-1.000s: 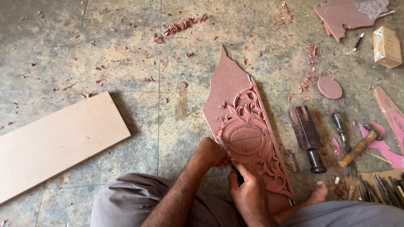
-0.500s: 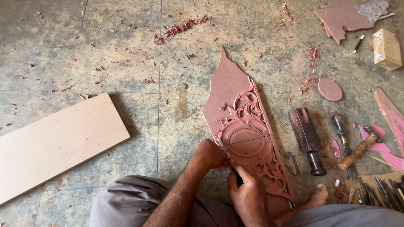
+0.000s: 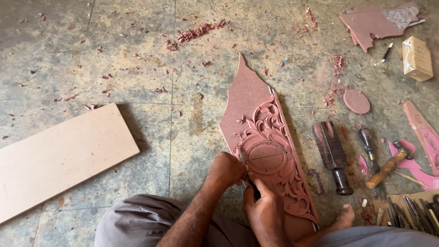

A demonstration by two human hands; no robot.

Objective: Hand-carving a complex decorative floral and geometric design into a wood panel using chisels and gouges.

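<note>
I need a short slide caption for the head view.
Both hands hold a slim chisel against a reddish carved floral wooden panel on the floor.

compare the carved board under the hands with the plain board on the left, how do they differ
The carved board is reddish, ends in a jagged point and bears leaf scrolls round an oval; the plain board is pale, rectangular and smooth. Both hands, the left hand and right hand, work at the carved board; the plain board lies untouched. Both lie flat on the floor.

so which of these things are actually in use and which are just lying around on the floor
In use:
left hand
right hand
chisel
carved panel

Lying about:
plain board
mallet
hammer
oval offcut
wooden block
</note>
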